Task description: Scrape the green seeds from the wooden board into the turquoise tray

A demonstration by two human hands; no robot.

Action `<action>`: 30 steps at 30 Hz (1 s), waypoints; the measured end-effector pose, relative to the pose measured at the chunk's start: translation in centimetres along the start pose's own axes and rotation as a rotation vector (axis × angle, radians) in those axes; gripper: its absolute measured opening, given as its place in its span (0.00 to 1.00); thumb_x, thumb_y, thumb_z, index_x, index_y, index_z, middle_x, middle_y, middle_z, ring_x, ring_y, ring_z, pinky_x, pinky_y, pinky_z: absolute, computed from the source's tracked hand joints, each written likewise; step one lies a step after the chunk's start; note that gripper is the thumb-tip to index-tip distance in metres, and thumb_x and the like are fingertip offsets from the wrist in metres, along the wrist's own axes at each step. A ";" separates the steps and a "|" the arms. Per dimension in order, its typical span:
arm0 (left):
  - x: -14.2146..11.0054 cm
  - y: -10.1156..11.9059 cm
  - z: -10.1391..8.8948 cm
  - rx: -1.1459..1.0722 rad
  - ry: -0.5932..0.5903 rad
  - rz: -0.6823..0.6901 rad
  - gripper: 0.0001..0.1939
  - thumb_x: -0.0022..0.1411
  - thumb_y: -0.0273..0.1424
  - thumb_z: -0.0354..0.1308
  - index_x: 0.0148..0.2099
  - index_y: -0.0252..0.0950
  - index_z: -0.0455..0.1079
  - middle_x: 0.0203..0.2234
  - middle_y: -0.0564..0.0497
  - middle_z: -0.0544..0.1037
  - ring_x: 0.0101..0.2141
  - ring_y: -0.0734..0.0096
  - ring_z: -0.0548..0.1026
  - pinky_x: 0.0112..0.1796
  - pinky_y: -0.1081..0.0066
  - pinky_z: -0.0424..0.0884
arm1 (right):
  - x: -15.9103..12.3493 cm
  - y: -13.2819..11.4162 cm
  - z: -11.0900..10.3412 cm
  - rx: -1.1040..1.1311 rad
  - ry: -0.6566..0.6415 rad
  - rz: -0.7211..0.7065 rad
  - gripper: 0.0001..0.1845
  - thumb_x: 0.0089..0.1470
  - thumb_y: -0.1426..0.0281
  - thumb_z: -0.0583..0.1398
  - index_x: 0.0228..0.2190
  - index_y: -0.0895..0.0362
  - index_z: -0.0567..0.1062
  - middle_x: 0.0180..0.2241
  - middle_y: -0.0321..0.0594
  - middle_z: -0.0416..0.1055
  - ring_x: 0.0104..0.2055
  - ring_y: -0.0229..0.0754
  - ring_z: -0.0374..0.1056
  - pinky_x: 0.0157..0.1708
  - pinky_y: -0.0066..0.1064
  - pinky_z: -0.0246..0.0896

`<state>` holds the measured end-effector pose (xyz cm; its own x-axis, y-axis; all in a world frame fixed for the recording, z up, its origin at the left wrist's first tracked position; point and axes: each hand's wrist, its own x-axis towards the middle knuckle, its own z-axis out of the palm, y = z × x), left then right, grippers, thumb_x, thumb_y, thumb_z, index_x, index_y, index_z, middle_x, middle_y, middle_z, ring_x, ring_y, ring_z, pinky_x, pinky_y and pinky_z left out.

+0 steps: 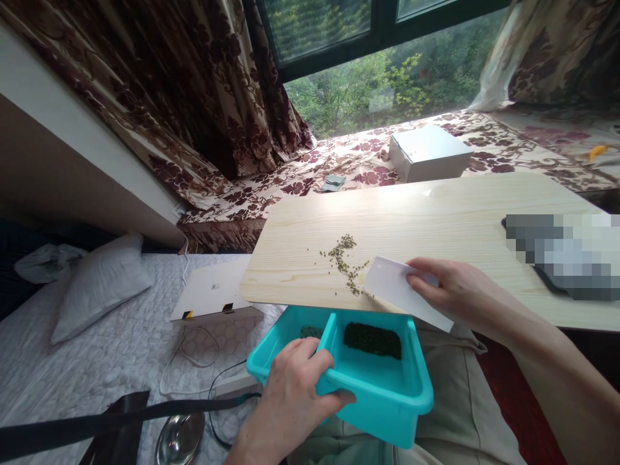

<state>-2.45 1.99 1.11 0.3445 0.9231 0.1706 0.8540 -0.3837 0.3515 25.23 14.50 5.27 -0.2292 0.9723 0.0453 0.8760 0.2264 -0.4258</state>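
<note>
My left hand [298, 391] grips the near wall of a turquoise two-compartment bin [375, 400], its thumb outside and fingers over the rim by the divider. The bin sits just below the near edge of a pale wooden tabletop [300, 226]. A dark granular mass [372, 340] lies in its right compartment, and a smaller patch of grains [310, 332] shows in the left one. Pinched in my right hand [443, 284] is a white curved sheet [394, 284], resting on the tabletop near the edge. Small greenish-brown grains [343, 258] are scattered left of the sheet.
A dark flat object [547, 281], partly pixelated, lies at the table's right. Behind the table, a white box [429, 152] and a folded cloth [332, 183] rest on the window ledge. At left are a white carton [210, 290], a pillow [104, 284] and a metal bowl [179, 439].
</note>
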 end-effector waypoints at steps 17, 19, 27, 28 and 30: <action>0.0 -0.3 0.2 -0.014 0.008 0.009 0.24 0.38 0.31 0.82 0.30 0.38 0.68 0.28 0.55 0.72 0.32 0.62 0.74 0.32 0.66 0.67 | 0.8 -0.2 -0.8 -0.068 -0.036 0.079 0.20 0.56 0.61 0.52 0.38 0.54 0.82 0.29 0.44 0.80 0.27 0.46 0.72 0.25 0.31 0.57; 0.0 -0.3 0.2 -0.019 0.010 0.007 0.24 0.38 0.31 0.82 0.30 0.38 0.68 0.28 0.55 0.72 0.32 0.62 0.74 0.32 0.66 0.67 | 1.0 -0.4 -0.8 -0.059 -0.040 0.080 0.19 0.56 0.61 0.53 0.37 0.54 0.81 0.27 0.43 0.79 0.25 0.45 0.71 0.24 0.31 0.56; 0.1 -0.1 0.1 -0.016 -0.016 -0.008 0.24 0.40 0.31 0.81 0.31 0.38 0.68 0.29 0.56 0.72 0.32 0.63 0.73 0.32 0.67 0.67 | 2.0 -1.0 -0.5 0.004 -0.078 0.005 0.17 0.55 0.62 0.54 0.34 0.53 0.81 0.24 0.39 0.77 0.23 0.41 0.69 0.23 0.29 0.56; 0.1 -0.1 0.0 -0.016 -0.016 -0.009 0.24 0.39 0.32 0.81 0.31 0.38 0.68 0.28 0.56 0.72 0.32 0.63 0.73 0.32 0.68 0.67 | 2.0 -1.0 -0.6 0.006 -0.093 0.009 0.17 0.55 0.62 0.54 0.34 0.53 0.81 0.24 0.39 0.77 0.23 0.41 0.69 0.23 0.29 0.56; 0.2 -0.1 0.0 -0.016 -0.015 -0.010 0.24 0.39 0.32 0.81 0.31 0.38 0.68 0.28 0.56 0.71 0.32 0.64 0.73 0.32 0.68 0.67 | 1.9 -1.2 -0.8 0.006 -0.115 0.017 0.17 0.55 0.62 0.54 0.34 0.52 0.81 0.24 0.39 0.78 0.23 0.41 0.69 0.23 0.29 0.56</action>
<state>-2.52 2.19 1.07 0.3420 0.9271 0.1531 0.8510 -0.3747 0.3680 24.05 16.13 6.56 -0.2614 0.9630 -0.0656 0.8777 0.2089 -0.4313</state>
